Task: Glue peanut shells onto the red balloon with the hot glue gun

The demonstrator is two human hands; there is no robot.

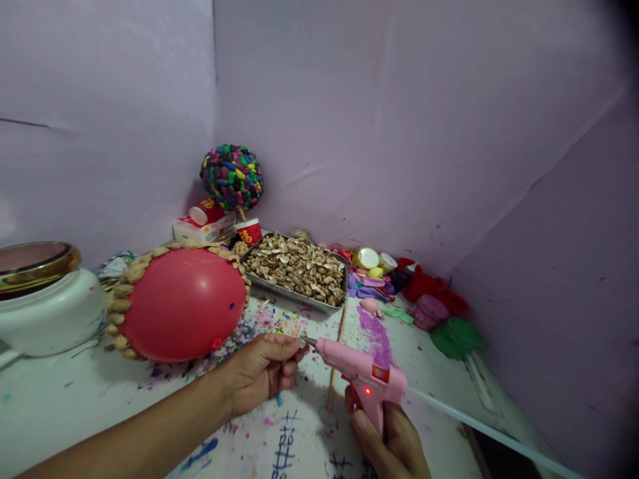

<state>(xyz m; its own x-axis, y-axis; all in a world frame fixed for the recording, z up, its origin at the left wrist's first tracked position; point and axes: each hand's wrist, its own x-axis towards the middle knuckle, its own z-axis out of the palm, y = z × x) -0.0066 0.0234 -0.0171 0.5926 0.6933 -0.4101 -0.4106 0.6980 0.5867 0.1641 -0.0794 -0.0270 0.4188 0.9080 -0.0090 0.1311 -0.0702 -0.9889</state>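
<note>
My right hand (389,436) grips a pink glue gun (357,366) by its handle; a red light glows on it and a long clear glue stick (479,416) trails from its rear. My left hand (267,366) pinches a small pistachio-like shell (302,340) between thumb and fingers, right at the gun's nozzle. Left of that hand lies a red balloon (187,306) with a band of shells (118,305) around its edge. Behind both hands, a metal tray (294,298) is heaped with loose shells (299,266).
A multicoloured ball (232,176) on a stick stands in a red cup (248,233) at the back. A white pot (54,309) is at left. Loose balloons (369,283), paint jars (367,258) and a green lid (456,336) lie at right. A wooden stick (337,356) lies beneath the gun.
</note>
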